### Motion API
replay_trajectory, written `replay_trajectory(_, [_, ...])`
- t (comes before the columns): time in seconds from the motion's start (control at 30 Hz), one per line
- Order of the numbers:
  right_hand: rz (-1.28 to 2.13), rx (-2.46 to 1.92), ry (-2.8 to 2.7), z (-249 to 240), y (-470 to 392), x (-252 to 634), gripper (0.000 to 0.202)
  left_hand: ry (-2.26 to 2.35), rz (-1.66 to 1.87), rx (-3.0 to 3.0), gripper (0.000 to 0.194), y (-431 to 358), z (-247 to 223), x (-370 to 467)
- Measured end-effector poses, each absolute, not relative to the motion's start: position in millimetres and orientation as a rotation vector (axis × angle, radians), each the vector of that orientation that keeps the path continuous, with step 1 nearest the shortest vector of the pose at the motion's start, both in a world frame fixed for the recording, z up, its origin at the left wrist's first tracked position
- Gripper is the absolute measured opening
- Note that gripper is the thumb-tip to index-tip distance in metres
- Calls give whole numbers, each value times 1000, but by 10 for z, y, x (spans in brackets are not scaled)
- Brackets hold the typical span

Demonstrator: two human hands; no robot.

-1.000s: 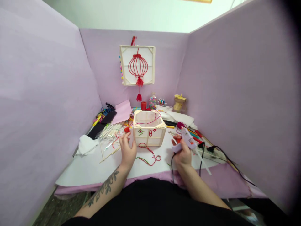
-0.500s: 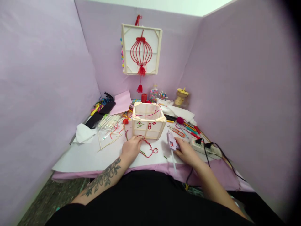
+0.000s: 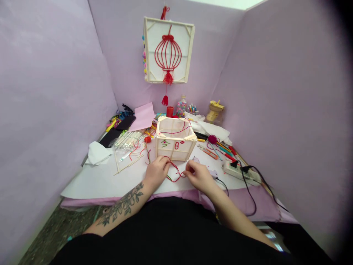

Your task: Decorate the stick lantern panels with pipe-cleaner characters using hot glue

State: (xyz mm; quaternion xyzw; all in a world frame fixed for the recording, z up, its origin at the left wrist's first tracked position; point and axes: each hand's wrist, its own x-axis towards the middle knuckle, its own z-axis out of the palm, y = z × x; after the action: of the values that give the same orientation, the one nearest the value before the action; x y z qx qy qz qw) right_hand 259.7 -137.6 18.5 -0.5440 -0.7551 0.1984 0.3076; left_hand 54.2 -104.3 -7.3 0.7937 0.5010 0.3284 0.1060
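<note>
A pale stick-framed box (image 3: 176, 149) with green and red characters on its front stands on the white table covering. Just in front of it lies a loop of red yarn (image 3: 174, 180). My left hand (image 3: 157, 170) is closed on one end of that yarn near the box's lower left corner. At the other end, my right hand (image 3: 198, 174) has its fingers pinched together on the yarn. The lilac glue gun (image 3: 213, 173) lies on the table, partly hidden behind my right hand.
A decorated lantern (image 3: 168, 51) hangs above the back. Thin sticks (image 3: 128, 166) and white tissue (image 3: 98, 154) lie at left. On the right are red-handled snips (image 3: 209, 151), pens and a power strip (image 3: 242, 173) with black cables. A yellow-lidded cup (image 3: 214, 111) stands behind.
My right hand has let go of the glue gun, which now lies on the table, and moved left to the yarn. My left hand stays by the box. The view has shifted slightly.
</note>
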Motion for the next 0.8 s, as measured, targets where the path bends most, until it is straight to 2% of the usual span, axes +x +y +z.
replay_trajectory(0.17, [370,-1867,-2137,99,-1195,2256,12,1516,1150,2246,14,-1034,-85,465])
replay_trajectory(0.33, [303,-1864,-2222,83,-1153,2256,14,1376,1185,2270,18,-1027,-94,482])
replay_trajectory(0.43, [314,-1649,-2212,183,-1220,2319,12,1194,1126,2240,33,-1029,-71,544])
replay_trajectory(0.5, [385,-1457,-2181,267,-1271,2370,10,1063,1000,2164,44,-1030,-48,587])
replay_trajectory(0.57, [488,-1377,-2063,334,-1300,2440,9,992,911,2079,37,-1028,-31,609])
replay_trajectory(0.67, [683,-1373,-1704,370,-1292,2593,16,1049,969,2045,22,-1009,-31,589])
replay_trajectory(0.8, [1102,-1165,-1201,346,-1279,2805,32,1182,1060,2077,20,-975,-56,528])
